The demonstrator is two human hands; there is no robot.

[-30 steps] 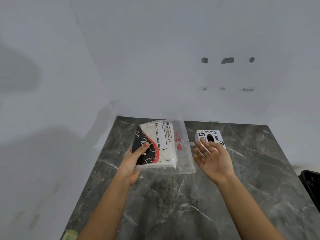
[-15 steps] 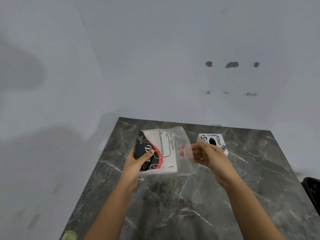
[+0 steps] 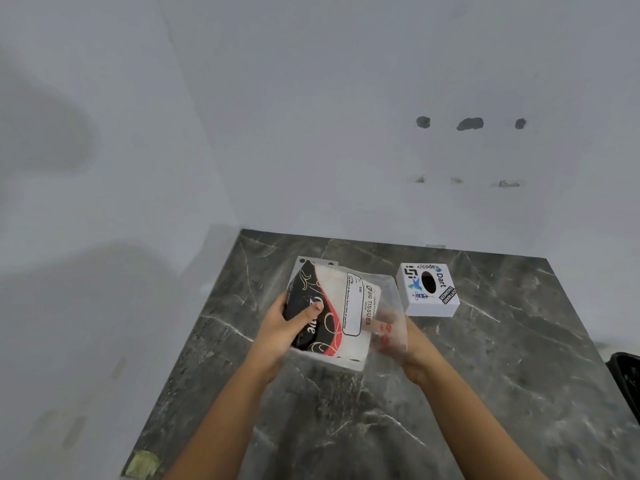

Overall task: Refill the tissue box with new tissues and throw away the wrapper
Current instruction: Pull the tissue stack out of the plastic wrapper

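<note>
A pack of tissues (image 3: 341, 313) in a clear plastic wrapper with a black, red and white print is held tilted above the dark marble table (image 3: 485, 393). My left hand (image 3: 277, 332) grips the pack's left end, thumb on the black print. My right hand (image 3: 412, 348) holds the loose clear end of the wrapper; its fingers show blurred through the plastic. A white square tissue box (image 3: 429, 289) with stickers and a dark oval opening stands on the table just right of the pack, apart from both hands.
White walls close in behind and to the left of the table. A black bin's edge (image 3: 627, 382) shows at the far right, beside the table. A yellowish patch (image 3: 143, 462) marks the table's near left corner.
The right hand went from open beside the pack to gripping the wrapper's loose right end. The pack has been lifted and tilted, and now hides most of the right hand's fingers.
</note>
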